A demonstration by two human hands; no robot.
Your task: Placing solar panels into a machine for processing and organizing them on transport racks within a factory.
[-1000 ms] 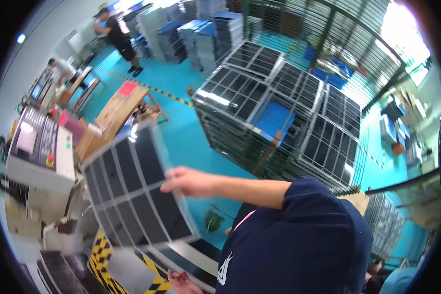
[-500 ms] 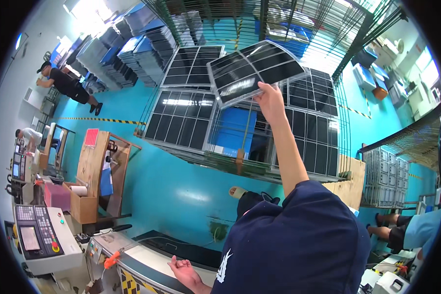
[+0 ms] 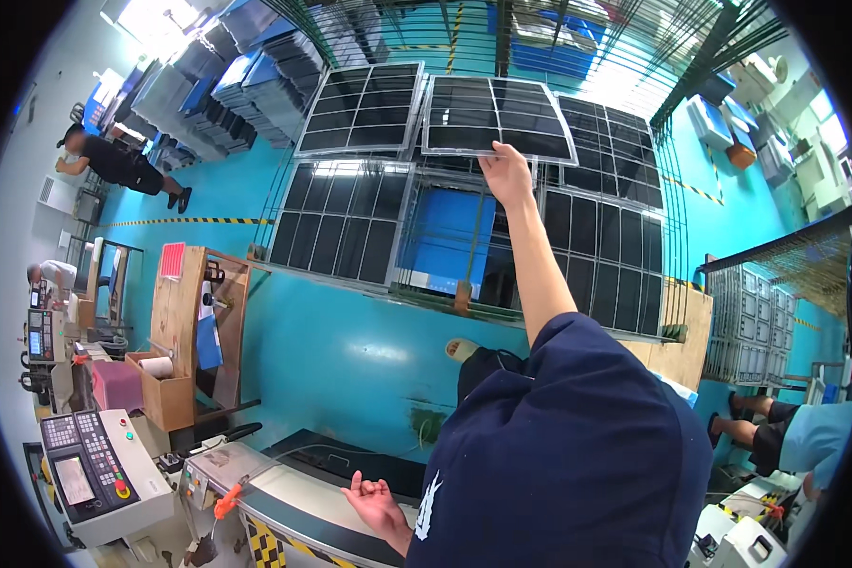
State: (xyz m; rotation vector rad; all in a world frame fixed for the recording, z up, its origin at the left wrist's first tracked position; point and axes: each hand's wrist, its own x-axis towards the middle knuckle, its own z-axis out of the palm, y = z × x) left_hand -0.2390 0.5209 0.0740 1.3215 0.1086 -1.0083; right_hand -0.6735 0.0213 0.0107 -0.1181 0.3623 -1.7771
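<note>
1. Since the frame half a second ago, the dark panel (image 3: 464, 115) has been turned from a slant and is brought nearly square to the neighbouring panels (image 3: 341, 222) in the head view.
2. It is held over the far middle place of the stacked group; whether its underside is fully borne by what lies below cannot be told.
3. Its near rim is pinched by the fingertips of the right hand (image 3: 507, 178), probably so that the gridded face is left untouched and the far edge can be reached at arm's length.
4. Just nearer, a blue sheet (image 3: 454, 232) is seen lower down, framed by the stacks; the rows seem to be kept aligned for even stacking.
5. The left hand (image 3: 379, 502) is held empty, palm up and fingers loosely curled, beside the machine bed (image 3: 303, 488); contact cannot be confirmed. Only one hand seems to be needed for so thin a piece.
</note>
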